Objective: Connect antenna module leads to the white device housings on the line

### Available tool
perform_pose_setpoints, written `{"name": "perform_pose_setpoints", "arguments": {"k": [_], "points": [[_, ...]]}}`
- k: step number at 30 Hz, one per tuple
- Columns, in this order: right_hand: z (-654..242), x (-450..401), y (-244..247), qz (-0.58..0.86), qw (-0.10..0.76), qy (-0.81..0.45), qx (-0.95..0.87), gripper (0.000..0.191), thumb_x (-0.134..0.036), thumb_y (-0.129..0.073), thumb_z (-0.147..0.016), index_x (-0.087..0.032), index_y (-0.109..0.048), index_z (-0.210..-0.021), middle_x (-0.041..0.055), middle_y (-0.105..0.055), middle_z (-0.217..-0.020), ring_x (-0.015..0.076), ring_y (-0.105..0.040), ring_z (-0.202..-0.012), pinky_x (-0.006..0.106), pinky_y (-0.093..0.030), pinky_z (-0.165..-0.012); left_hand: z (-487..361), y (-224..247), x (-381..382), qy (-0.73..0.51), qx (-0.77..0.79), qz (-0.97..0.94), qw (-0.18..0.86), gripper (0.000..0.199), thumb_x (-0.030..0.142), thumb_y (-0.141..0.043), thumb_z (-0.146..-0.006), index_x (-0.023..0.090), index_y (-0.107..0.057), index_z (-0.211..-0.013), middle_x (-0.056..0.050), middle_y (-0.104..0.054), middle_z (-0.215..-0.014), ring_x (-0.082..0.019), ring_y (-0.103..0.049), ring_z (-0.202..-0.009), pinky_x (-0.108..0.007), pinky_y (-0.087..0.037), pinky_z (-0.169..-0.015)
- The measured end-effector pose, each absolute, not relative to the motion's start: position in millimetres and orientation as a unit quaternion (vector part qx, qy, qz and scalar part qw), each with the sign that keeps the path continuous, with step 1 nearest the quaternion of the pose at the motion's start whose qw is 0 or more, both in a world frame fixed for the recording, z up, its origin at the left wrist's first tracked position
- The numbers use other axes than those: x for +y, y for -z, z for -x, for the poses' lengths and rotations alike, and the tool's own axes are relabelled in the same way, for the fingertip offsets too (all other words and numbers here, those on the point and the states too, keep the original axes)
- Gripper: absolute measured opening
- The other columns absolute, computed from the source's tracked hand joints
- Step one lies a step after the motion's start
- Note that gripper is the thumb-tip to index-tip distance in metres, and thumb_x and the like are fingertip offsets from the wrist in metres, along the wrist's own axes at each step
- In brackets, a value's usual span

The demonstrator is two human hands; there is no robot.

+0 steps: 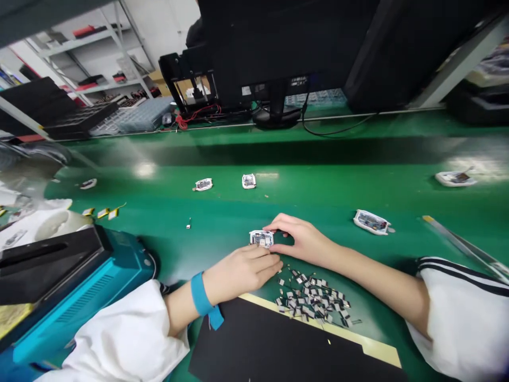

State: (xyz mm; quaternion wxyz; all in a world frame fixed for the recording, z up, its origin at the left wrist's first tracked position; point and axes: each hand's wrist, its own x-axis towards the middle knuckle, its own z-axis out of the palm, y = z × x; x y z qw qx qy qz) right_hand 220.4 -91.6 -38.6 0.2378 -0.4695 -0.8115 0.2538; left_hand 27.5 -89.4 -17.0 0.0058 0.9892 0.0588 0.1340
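Note:
A small white-framed device with an exposed circuit board lies on the green mat in front of me. My right hand grips its right edge between thumb and fingers. From the near side, my left hand, with a blue band round the wrist, has its fingers drawn together over the device's lower edge; whether they pinch anything is hidden. Just to the right of my left hand is a loose pile of small metal parts with dark leads.
Similar devices lie farther back and right. Tweezers rest at the right. A teal machine stands at the left, a black sheet in front, a monitor stand behind.

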Motion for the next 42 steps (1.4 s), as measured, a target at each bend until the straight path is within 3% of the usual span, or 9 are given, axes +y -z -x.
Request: {"name": "perform_pose_setpoints", "arguments": {"k": [5,9,12,19,22,25,28,35,42], "points": [[-221.7,-93.4,39.1,0.463,0.238,-0.254,-0.815,0.034,-0.039,-0.053,-0.075,-0.02,-0.054,-0.104,0.0056,-0.054,-0.099,0.016,-0.053,-0.09,0.03,-0.043,-0.079,-22.6,10.1,-90.3,-0.132,0.051,-0.988,-0.069,0.016,0.01,-0.04,-0.084,0.008,-0.056,-0.085,-0.007,-0.061,-0.078,-0.016,-0.057,-0.079,-0.028,-0.05,-0.071],[-223.4,-94.3,37.8,0.464,0.228,-0.247,-0.819,0.036,-0.04,-0.051,-0.076,-0.021,-0.052,-0.106,0.0055,-0.054,-0.098,0.016,-0.053,-0.09,0.029,-0.044,-0.078,-16.1,10.8,-94.7,-0.106,0.064,-0.992,-0.031,0.021,0.012,-0.036,-0.086,0.011,-0.055,-0.078,-0.006,-0.06,-0.081,-0.014,-0.055,-0.08,-0.025,-0.049,-0.072],[-223.3,-95.6,36.8,0.461,0.202,-0.223,-0.835,0.037,-0.041,-0.05,-0.077,-0.02,-0.05,-0.107,0.0042,-0.057,-0.089,0.0156,-0.055,-0.082,0.027,-0.044,-0.069,-7.2,13.8,-98.1,-0.089,0.128,-0.988,0.02,0.019,0.015,-0.036,-0.087,0.012,-0.055,-0.088,-0.005,-0.059,-0.081,-0.013,-0.054,-0.076,-0.023,-0.048,-0.068],[-214.2,-104.4,28.3,0.438,0.172,-0.106,-0.876,0.037,-0.053,-0.046,-0.074,-0.016,-0.055,-0.073,0.0031,-0.058,-0.067,0.0157,-0.054,-0.064,0.028,-0.039,-0.06,14.5,8.3,-106.7,-0.066,0.201,-0.974,0.081,0.022,0.012,-0.033,-0.087,0.013,-0.052,-0.099,-0.008,-0.055,-0.094,-0.014,-0.051,-0.085,-0.025,-0.048,-0.074],[-218.9,-98.0,18.9,0.407,0.18,-0.197,-0.874,0.041,-0.053,-0.051,-0.071,-0.018,-0.056,-0.092,0.0041,-0.061,-0.088,0.0164,-0.054,-0.08,0.027,-0.04,-0.069,16.2,7.8,-105.1,-0.077,0.213,-0.972,0.069,0.023,0.013,-0.036,-0.086,0.012,-0.051,-0.103,-0.008,-0.056,-0.092,-0.016,-0.053,-0.083,-0.027,-0.049,-0.072],[-223.8,-83.1,11.3,0.357,0.153,-0.29,-0.875,0.056,-0.041,-0.052,-0.076,-0.025,-0.034,-0.126,0.0032,-0.048,-0.121,0.0162,-0.046,-0.099,0.029,-0.038,-0.082,16.2,11.3,-98.9,-0.134,0.268,-0.95,0.093,0.02,0.018,-0.041,-0.085,0.014,-0.053,-0.1,-0.006,-0.056,-0.086,-0.014,-0.054,-0.076,-0.025,-0.049,-0.066],[-219.6,-69.6,11.1,0.313,0.131,-0.356,-0.871,0.06,-0.036,-0.048,-0.079,-0.027,-0.022,-0.133,0.0011,-0.047,-0.124,0.0156,-0.045,-0.095,0.029,-0.038,-0.083,19.2,15.2,-92.4,-0.17,0.314,-0.926,0.127,0.016,0.02,-0.043,-0.084,0.015,-0.057,-0.091,-0.004,-0.055,-0.086,-0.011,-0.055,-0.075,-0.021,-0.048,-0.066],[-205.8,-77.5,25.5,0.404,0.179,-0.31,-0.842,0.067,-0.042,-0.061,-0.068,-0.017,-0.035,-0.125,0.0057,-0.054,-0.102,0.0189,-0.048,-0.093,0.032,-0.041,-0.078,26.9,10.3,-90.7,-0.098,0.307,-0.942,0.09,0.021,0.01,-0.043,-0.083,0.014,-0.054,-0.1,-0.006,-0.056,-0.096,-0.013,-0.054,-0.086,-0.025,-0.048,-0.076],[-206.3,-85.4,32.0,0.408,0.197,-0.33,-0.828,0.035,-0.033,-0.06,-0.07,-0.016,-0.053,-0.099,0.0054,-0.051,-0.098,0.0156,-0.051,-0.089,0.029,-0.043,-0.078,-4.2,3.9,-86.3,-0.241,0.348,-0.895,0.14,0.012,0.014,-0.054,-0.078,0.015,-0.061,-0.088,-0.001,-0.059,-0.085,-0.007,-0.057,-0.076,-0.016,-0.048,-0.069]]}}
